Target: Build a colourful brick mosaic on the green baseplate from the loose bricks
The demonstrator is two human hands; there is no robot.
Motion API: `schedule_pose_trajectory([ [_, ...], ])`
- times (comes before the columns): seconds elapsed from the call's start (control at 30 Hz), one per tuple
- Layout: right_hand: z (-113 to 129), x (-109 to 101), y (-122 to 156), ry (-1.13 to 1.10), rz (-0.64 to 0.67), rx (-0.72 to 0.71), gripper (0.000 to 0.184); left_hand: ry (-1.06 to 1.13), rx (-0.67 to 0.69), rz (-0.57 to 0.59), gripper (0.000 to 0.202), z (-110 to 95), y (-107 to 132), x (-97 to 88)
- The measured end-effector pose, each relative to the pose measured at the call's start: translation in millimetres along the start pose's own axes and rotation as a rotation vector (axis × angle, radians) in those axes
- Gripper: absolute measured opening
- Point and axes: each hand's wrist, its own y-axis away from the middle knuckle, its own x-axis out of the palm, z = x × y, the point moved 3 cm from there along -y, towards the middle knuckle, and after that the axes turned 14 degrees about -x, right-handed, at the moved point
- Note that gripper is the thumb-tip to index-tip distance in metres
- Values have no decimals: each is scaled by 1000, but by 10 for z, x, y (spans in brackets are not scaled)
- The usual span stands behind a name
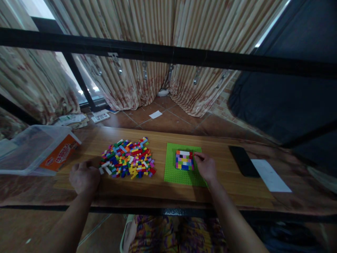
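- Our right hand (207,166) is pinching, hold unclear, beside the brick square (184,161) on the green board (171,176); nudging, we're risking loose bricks.
- Our left hand (84,176) is resting half-curled, hold unclear.

No wording can be read for certain. The orange label (59,154) on the side of the clear plastic box (31,146) carries a slanting row of large white characters, which look Chinese, though they are too small and blurred to make out. Toward the label's lower left sits a smaller mark, possibly a logo, likewise illegible. Beyond the table, the white booklet (100,117) on the floor shows dark print across its face, too fine to decipher. The stack of papers (71,120) beside it bears faint greenish markings, also unreadable.
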Motion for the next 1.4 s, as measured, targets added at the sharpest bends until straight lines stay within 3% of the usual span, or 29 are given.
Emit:
schedule_pose_trajectory([
  [0.23, 122, 63, -39, 167, 53, -93, 25, 23, 12, -14, 43, 38, -4, 27],
  [0.43, 137, 59, -58, 167, 73, -72, 24, 37, -6, -16, 43, 28, 1, 24],
  [0.97, -167, 143, -35, -252, 0, 126, 31, 36, 7, -29, 42, 18, -4, 30],
  [1.4, -71, 124, -70, -47, 3, 26, 33, 35, 10, -25, 43, 18, -4, 26],
])
